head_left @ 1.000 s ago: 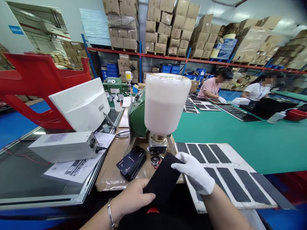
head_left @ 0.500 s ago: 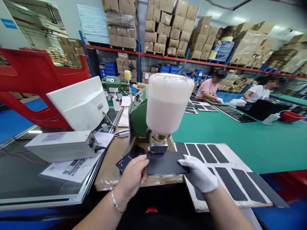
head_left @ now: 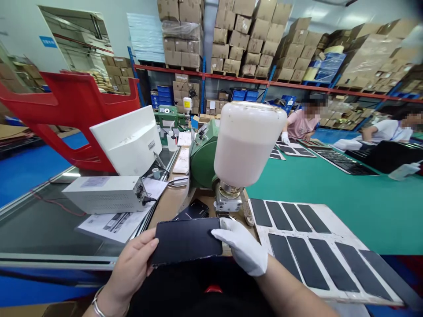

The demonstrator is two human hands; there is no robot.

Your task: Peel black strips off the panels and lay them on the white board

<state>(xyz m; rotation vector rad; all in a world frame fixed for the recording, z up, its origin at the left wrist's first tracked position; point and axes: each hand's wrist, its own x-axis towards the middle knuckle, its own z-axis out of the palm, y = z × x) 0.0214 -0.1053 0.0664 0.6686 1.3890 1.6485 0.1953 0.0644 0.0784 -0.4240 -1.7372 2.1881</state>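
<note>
A thin dark rectangular panel (head_left: 187, 241) is held between my two hands, in front of the green machine (head_left: 204, 154). My bare left hand (head_left: 137, 259) grips its left short edge, thumb on top. At the right end, my white-gloved right hand (head_left: 243, 244) pinches the panel, fingers along the far edge. Just beyond it is the machine's metal head (head_left: 228, 203), below a large white bottle (head_left: 249, 145) part-filled with pale liquid. Several dark panels with small marks lie in a pile (head_left: 194, 209) behind the held one.
On the right, a white board (head_left: 333, 224) carries rows of dark panels. A grey power box (head_left: 105, 193) and white monitor (head_left: 127, 143) stand on the left bench. Two people work across the green table (head_left: 297, 180). A red plastic stool (head_left: 79, 97) rises at far left.
Both hands have brought the panel left and toward me, away from beneath the metal head. The panel is now clear of it. The view has shifted left.
</note>
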